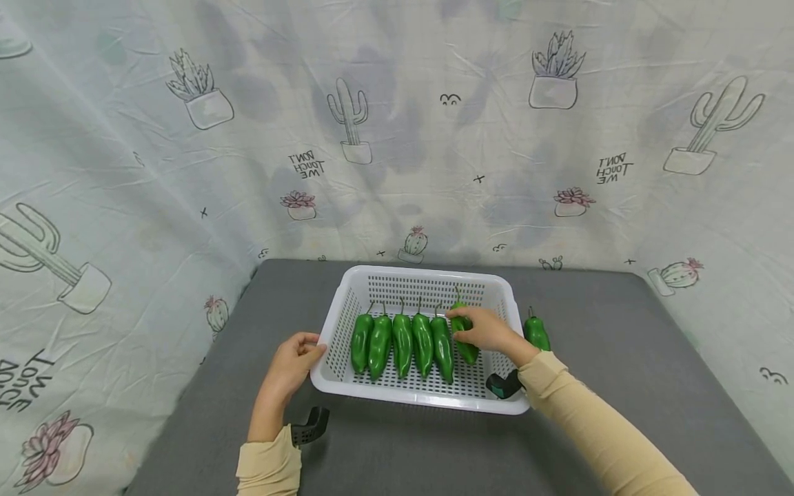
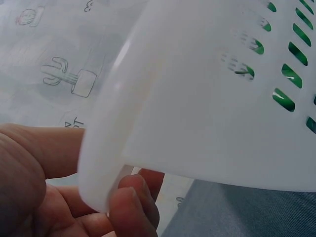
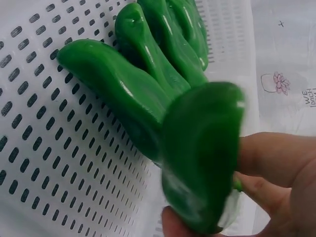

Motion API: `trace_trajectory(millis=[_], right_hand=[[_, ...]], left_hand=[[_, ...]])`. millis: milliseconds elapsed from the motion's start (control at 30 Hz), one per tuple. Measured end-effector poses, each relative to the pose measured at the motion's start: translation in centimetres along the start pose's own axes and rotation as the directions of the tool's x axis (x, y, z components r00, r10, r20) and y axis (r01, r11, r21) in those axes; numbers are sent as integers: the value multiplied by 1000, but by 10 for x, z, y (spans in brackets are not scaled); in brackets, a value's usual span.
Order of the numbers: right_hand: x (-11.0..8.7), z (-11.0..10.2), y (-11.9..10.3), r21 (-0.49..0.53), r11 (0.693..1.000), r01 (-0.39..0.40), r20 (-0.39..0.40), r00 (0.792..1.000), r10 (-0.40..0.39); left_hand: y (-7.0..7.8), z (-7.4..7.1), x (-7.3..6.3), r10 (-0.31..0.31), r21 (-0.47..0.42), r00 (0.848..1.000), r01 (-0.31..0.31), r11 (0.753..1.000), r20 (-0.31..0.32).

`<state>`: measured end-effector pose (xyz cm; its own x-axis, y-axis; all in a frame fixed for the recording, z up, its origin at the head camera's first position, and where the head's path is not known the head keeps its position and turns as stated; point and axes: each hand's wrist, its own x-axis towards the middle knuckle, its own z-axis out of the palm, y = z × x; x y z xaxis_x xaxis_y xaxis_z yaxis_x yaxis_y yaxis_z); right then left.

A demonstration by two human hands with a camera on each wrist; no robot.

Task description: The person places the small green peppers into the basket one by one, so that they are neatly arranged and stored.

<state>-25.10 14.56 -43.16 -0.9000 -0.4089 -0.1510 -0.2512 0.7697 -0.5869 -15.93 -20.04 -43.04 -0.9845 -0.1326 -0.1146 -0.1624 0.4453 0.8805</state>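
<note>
A white perforated plastic basket (image 1: 422, 399) is at the middle of the table in the head view. Inside it, several green peppers (image 1: 402, 346) lie side by side, stems toward the far wall. My right hand (image 1: 490, 332) pinches another green pepper (image 1: 468, 353) between thumb and fingers, over the basket's right part; the right wrist view shows this pepper (image 3: 200, 153) close up, beside the row. My left hand (image 1: 290, 365) grips the basket's left rim, with the fingers curled under the white edge (image 2: 98, 163) in the left wrist view.
One more green pepper (image 1: 536, 333) lies on the grey table (image 1: 409, 455) just outside the basket's right wall. A pale cloth (image 1: 409, 138) printed with cacti hangs behind the table and along its sides. Black wrist devices (image 1: 311, 426) are strapped at both cuffs.
</note>
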Motion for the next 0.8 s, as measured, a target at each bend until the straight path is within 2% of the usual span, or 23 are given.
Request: trace_trajectory(millis=[200,433,800], right_hand=[[0,3,0,-39,999,-22,47,999,24],[1,8,3,-117,993,-11,99,995,23],[2,11,2,-93,993,-66,155,985,80]], left_hand=[[-1,1,1,-6,5,1000,6,1000,-2],[-2,0,0,-3,-1,1000,3,1000,2],[-1,1,0,1,-1,1000,-1,1000,0]])
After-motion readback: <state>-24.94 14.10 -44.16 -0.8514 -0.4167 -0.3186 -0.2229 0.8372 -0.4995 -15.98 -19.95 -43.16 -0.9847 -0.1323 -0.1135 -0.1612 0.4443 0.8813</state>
